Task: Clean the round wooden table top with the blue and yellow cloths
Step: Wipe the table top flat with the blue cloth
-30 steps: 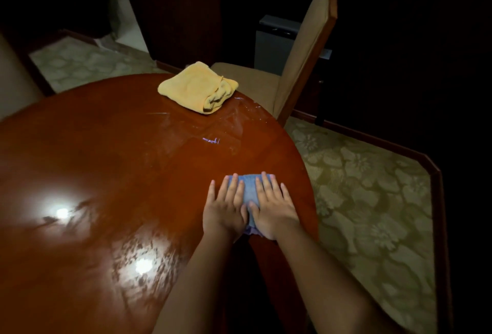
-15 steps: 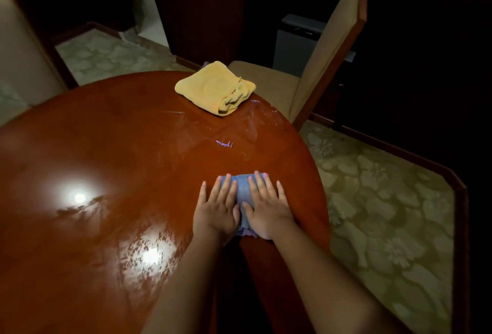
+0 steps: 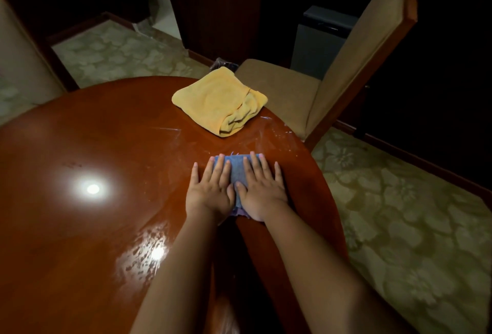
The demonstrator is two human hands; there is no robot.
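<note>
On the round wooden table (image 3: 80, 147), left hand (image 3: 210, 190) and right hand (image 3: 262, 191) press spread fingers flat on the blue cloth (image 3: 237, 167); the folded yellow cloth (image 3: 219, 100) lies above.

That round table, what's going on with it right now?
A person is wiping the round wooden table. Both the left hand and the right hand lie flat, fingers straight, side by side on a blue cloth, pressing it to the top near the right edge. A folded yellow cloth sits untouched at the far edge, near a chair. Pale streaks show between the two cloths.
</note>
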